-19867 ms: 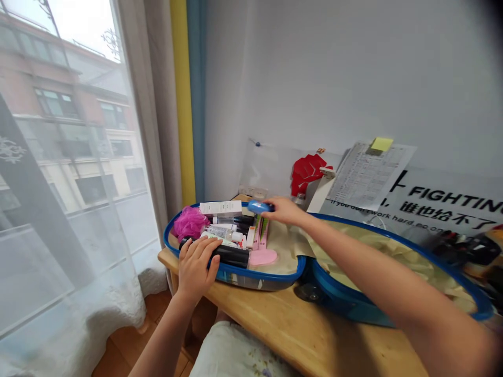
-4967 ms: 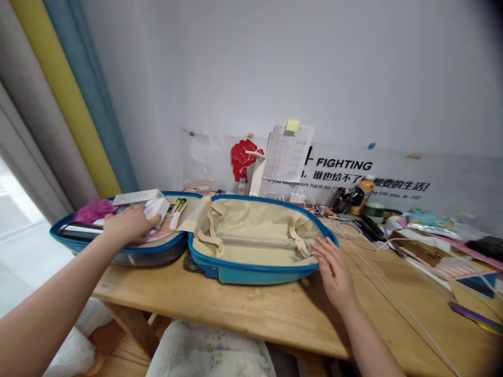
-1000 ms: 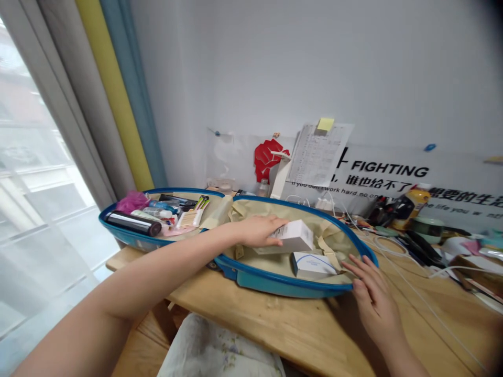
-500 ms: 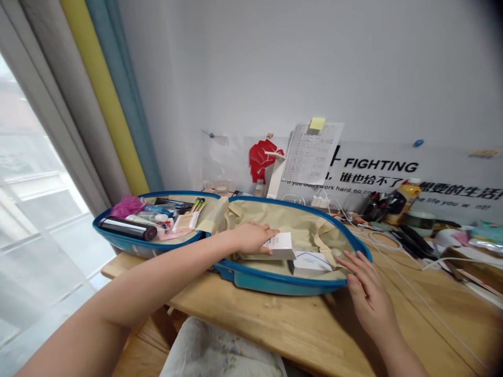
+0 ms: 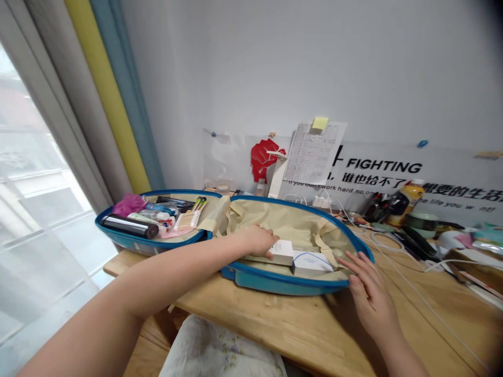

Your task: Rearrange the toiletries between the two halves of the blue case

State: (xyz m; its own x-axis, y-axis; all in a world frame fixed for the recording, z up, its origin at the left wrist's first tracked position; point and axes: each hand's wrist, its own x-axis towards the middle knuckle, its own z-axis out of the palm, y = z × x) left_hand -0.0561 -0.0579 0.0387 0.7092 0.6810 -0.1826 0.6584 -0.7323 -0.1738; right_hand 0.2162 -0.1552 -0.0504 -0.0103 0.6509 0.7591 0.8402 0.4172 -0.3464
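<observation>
A blue suitcase [image 5: 283, 284] with a beige lining lies spread wide on the wooden table. In its right half, my left hand [image 5: 259, 242] grips the left end of a white box [image 5: 283, 252], thumb on the near side and fingers over the far side. That box sits low against the lining, beside a second white box [image 5: 312, 263] with blue lines on its top. My right hand [image 5: 369, 290] rests at the right rim of the suitcase, fingers apart, holding nothing. The left end of the gripped box is hidden by my hand.
In the suitcase's left half lie a purple bath puff [image 5: 129, 205], a black cylinder [image 5: 131, 226] and several toiletries. Behind stands a white lamp [image 5: 277, 175]. Cables, a yellow-labelled bottle [image 5: 407, 201] and clutter are on the right. A curtain [image 5: 113, 94] hangs left.
My left hand has lowered the white box into the suitcase, so it now sits level beside the other box. My right hand has stayed at the rim.
</observation>
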